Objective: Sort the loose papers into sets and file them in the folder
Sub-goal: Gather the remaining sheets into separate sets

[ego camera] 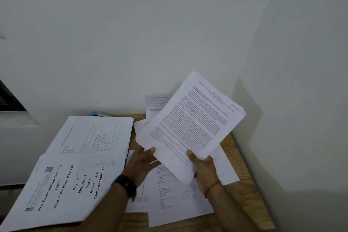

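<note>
A thin stack of printed pages (190, 124) is held up above the table, tilted to the right. My left hand (141, 164) grips its lower left edge, thumb on top. My right hand (203, 167) pinches its lower right edge. Loose papers (175, 199) lie spread on the wooden table (250, 194) under both hands. On the left lies a large open set of sheets (75, 165); its near page is headed "Pre Examination Training". Whether this is the folder I cannot tell.
White walls close the table in at the back and right. More sheets (156, 107) lean at the back near the wall. A small blue object (95, 113) peeks out behind the left sheets. A dark window corner (9, 100) is at far left.
</note>
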